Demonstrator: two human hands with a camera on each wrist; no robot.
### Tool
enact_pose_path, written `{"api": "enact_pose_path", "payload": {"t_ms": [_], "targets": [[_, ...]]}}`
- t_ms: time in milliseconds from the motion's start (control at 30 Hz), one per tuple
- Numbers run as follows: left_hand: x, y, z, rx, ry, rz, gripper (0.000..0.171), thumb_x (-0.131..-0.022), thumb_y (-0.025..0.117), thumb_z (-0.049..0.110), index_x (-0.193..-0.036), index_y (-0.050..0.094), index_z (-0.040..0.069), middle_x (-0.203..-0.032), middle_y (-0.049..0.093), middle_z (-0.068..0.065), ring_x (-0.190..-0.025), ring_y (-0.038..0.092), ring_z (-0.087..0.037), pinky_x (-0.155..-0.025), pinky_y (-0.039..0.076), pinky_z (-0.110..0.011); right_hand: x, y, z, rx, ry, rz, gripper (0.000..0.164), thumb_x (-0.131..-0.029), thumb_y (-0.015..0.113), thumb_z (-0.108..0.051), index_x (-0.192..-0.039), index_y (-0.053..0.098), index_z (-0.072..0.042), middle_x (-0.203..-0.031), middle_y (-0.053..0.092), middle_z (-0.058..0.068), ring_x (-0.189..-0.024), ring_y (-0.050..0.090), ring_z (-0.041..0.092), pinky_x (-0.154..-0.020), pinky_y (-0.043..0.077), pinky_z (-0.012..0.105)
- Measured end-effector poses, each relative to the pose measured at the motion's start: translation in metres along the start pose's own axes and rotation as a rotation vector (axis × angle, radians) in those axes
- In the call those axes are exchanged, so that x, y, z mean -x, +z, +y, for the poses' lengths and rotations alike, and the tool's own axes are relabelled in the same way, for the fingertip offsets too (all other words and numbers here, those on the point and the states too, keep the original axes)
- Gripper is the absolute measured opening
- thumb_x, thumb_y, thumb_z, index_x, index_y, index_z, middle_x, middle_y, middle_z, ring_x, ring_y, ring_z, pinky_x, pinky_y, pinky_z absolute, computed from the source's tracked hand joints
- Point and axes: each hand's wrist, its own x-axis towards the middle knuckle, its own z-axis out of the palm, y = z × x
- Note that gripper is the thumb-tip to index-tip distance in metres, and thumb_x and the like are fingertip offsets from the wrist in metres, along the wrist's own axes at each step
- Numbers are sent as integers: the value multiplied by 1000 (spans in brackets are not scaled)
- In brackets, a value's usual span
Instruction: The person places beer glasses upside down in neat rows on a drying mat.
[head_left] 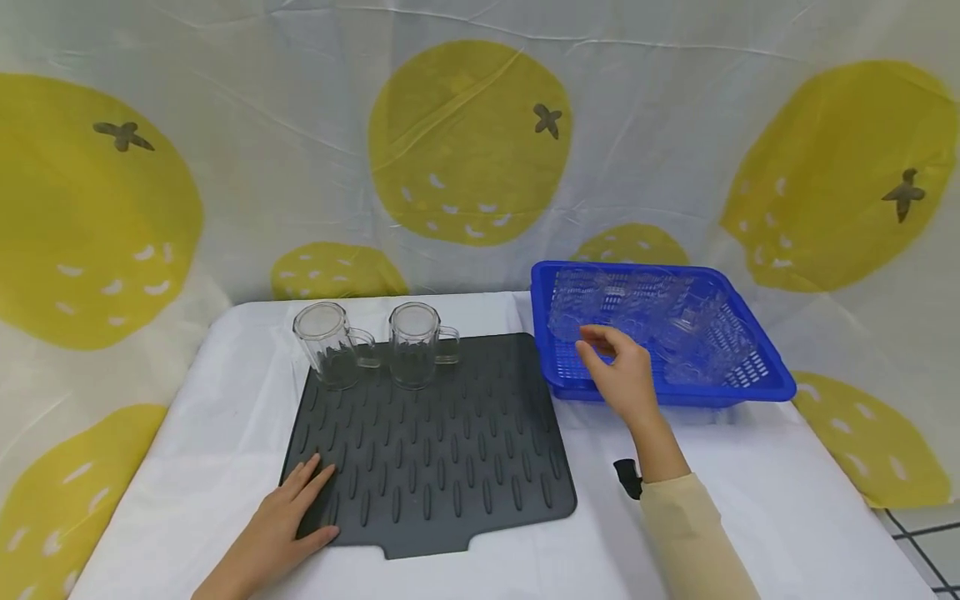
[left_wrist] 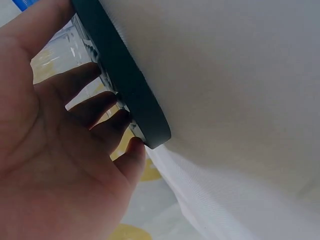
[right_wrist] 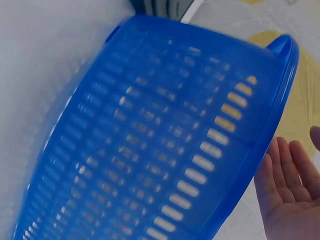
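My left hand (head_left: 273, 529) rests on the near left edge of a dark grey ridged drying mat (head_left: 450, 467), its fingers spread. In the left wrist view, the fingertips touch the mat's edge. Two clear glass mugs (head_left: 324, 346) with handles to the right stand side by side on the mat's far left part. My right hand (head_left: 622, 375) is over the near left side of a blue plastic basket (head_left: 765, 387), fingers loosely bent and holding nothing. Inside the basket lie several clear glass mugs (head_left: 686, 329), partly hard to make out.
A white cloth (head_left: 187, 417) covers the table under the mat and basket. Behind it hangs a curtain (head_left: 645, 125) with yellow lemon prints. A small black strap (head_left: 627, 479) shows by the right wrist. Floor tiles (head_left: 930, 550) appear at the lower right.
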Motion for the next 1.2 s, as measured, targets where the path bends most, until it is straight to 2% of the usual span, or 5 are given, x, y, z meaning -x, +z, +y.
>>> {"api": "enact_pose_path", "payload": {"t_ms": [267,767,967,1100,1200], "targets": [[1,-1,0,12,8,-3,81,-81,77,44,-145,46,5,-151,33,-25,-135,31,-52,-93,36,-69,-15,-24,16,126,37,51,30,-99,58,-17,-120,63,4,-114,65,23,-107,60,38,-92,48,51],[0,-1,-1,41,2,-14,81,-80,78,44,-144,47,5,-151,33,-26,-134,31,-53,-94,36,-68,-42,-71,45,433,241,138,36,-98,48,-13,-122,58,11,-107,60,29,-100,55,44,-86,46,56],[1,-2,-1,39,5,1,80,-80,78,43,-143,48,5,-150,34,-25,-134,31,-53,-94,36,-68,-40,-70,52,478,242,163,33,-95,47,-11,-113,61,13,-100,62,30,-95,57,47,-85,46,57],[1,-2,-1,38,11,9,80,-80,79,42,-143,48,4,-150,34,-26,-133,32,-53,-94,36,-69,-42,-63,53,526,345,115,32,-94,46,-15,-92,63,12,-83,62,28,-83,58,46,-74,49,56],[0,-2,-1,39,8,3,80,-80,79,42,-144,48,5,-150,34,-26,-134,32,-53,-94,36,-69,-45,-59,53,536,439,66,40,-95,45,-19,-112,58,15,-93,61,36,-92,57,52,-77,48,59]]}}
